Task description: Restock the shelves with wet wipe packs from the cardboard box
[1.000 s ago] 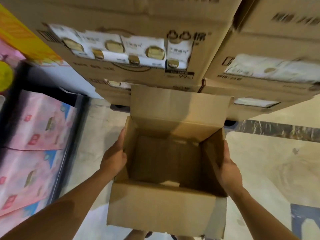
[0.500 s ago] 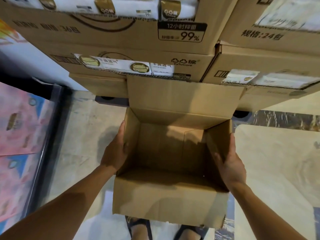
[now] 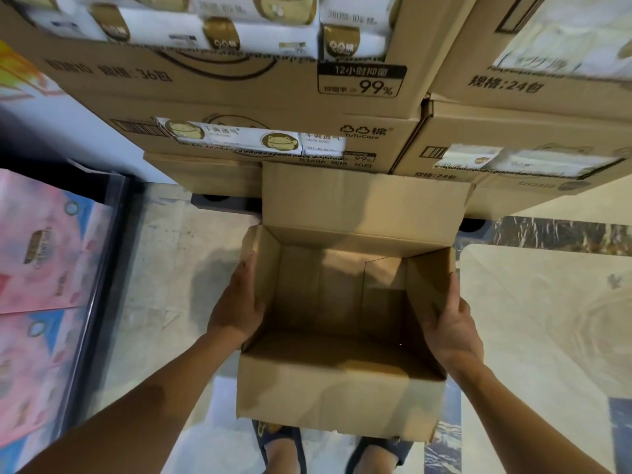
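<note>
A person's left hand [image 3: 239,307] and right hand [image 3: 448,323] clasp opposite side walls of an open cardboard box [image 3: 338,398] (apparently empty, likely light but easily crushed), held above their feet before stacked cartons [image 3: 239,94].

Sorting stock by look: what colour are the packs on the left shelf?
Pink with blue patches, in the head view.
</note>
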